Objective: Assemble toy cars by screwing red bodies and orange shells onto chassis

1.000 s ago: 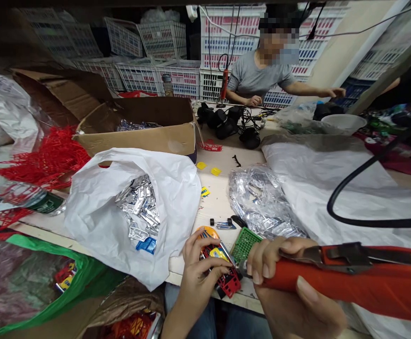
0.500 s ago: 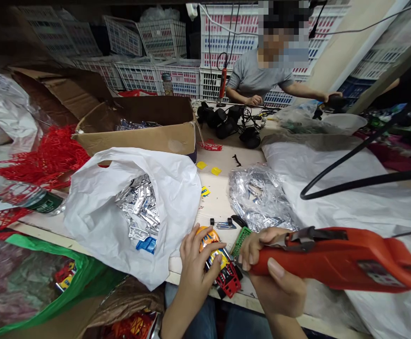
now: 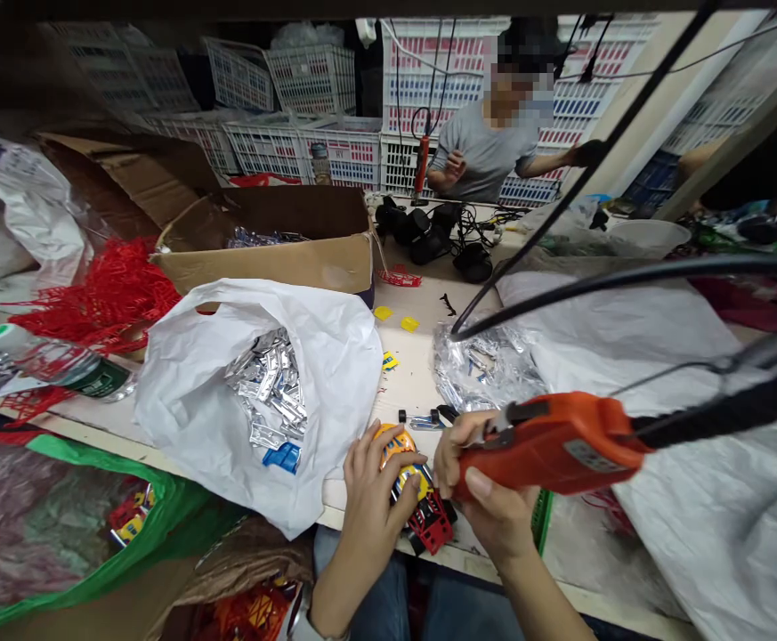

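My left hand (image 3: pixel 369 495) grips a small toy car (image 3: pixel 421 503) with a yellow-orange top and red grille at the table's front edge, fingers curled over it. My right hand (image 3: pixel 485 499) is wrapped around an orange electric screwdriver (image 3: pixel 548 445), its body pointing right and its front end over the toy. A thick black cable (image 3: pixel 635 276) runs from the tool up and to the right. Just behind the toy lies a small metal axle piece with black wheels (image 3: pixel 421 418).
A white bag of silver metal parts (image 3: pixel 181 392) lies left of my hands, a clear bag of the same parts (image 3: pixel 488 365) behind them. A cardboard box (image 3: pixel 274 254), red plastic frames (image 3: pixel 104 294) and white sacks (image 3: pixel 661 356) crowd the table. A person (image 3: pixel 488 147) works opposite.
My right hand has swung the screwdriver upright and drawn it left toward the toy, so its cable now arcs across the view. The left hand keeps hold of the toy.
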